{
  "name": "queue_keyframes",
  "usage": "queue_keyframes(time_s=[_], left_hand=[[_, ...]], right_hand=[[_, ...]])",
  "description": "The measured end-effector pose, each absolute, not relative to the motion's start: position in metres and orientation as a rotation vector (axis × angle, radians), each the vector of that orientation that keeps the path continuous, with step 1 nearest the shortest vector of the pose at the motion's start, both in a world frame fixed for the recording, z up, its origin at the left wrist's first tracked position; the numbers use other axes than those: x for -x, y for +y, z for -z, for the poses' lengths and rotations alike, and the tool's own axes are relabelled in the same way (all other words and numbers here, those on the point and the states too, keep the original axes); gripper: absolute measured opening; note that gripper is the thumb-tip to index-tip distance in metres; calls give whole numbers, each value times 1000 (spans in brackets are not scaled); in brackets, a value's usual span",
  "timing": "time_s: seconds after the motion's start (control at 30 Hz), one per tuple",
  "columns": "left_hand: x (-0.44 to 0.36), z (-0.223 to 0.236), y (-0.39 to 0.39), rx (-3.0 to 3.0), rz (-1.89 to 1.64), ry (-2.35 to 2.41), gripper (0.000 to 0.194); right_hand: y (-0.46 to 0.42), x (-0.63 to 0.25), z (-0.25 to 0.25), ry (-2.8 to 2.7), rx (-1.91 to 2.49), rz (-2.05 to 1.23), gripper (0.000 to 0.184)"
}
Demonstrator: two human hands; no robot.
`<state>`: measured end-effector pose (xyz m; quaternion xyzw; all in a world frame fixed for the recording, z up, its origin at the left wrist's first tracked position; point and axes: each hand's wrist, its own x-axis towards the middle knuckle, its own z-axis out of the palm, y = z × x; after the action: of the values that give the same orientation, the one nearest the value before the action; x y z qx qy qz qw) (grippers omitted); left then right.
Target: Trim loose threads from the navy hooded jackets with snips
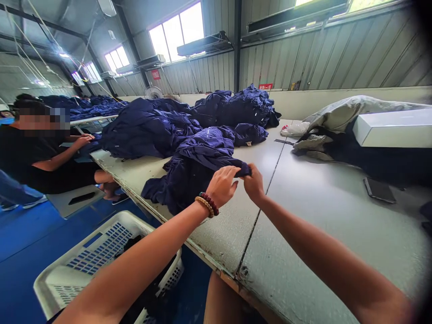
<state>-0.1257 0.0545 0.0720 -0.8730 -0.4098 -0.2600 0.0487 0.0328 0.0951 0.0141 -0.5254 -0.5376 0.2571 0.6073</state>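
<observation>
A navy-blue padded jacket point(202, 153) lies bunched on the table in front of me. One of its sleeves stretches toward me and ends in a dark ribbed cuff point(244, 170). My right hand point(254, 183) is closed around the end of that cuff. Just left of it, my left hand point(221, 185), with bead bracelets at the wrist, pinches the sleeve near the cuff; its thumb stands a little apart. The fabric between both hands looks drawn taut. Folds hide part of the jacket's body.
Piled navy garments point(145, 126) cover the table's far left. A white box point(394, 128), dark cloth and a phone point(380, 190) lie to the right. A white plastic basket point(97, 252) stands below the table edge point(195, 252). A seated person point(37, 153) handles fabric at left.
</observation>
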Motion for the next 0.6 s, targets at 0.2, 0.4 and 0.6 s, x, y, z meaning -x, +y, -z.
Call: queue_keyframes(time_s=[0.2, 0.4, 0.6], left_hand=[[123, -33, 14, 2479, 448, -1309, 82], [143, 1, 7, 2294, 166, -1737, 106], [136, 5, -12, 2419, 38, -1759, 100]], right_hand=[[41, -108, 6, -1015, 1100, -664, 29], [-33, -184, 28, -1144, 1243, -626, 17], [-121, -187, 42, -1882, 1314, -388, 32]])
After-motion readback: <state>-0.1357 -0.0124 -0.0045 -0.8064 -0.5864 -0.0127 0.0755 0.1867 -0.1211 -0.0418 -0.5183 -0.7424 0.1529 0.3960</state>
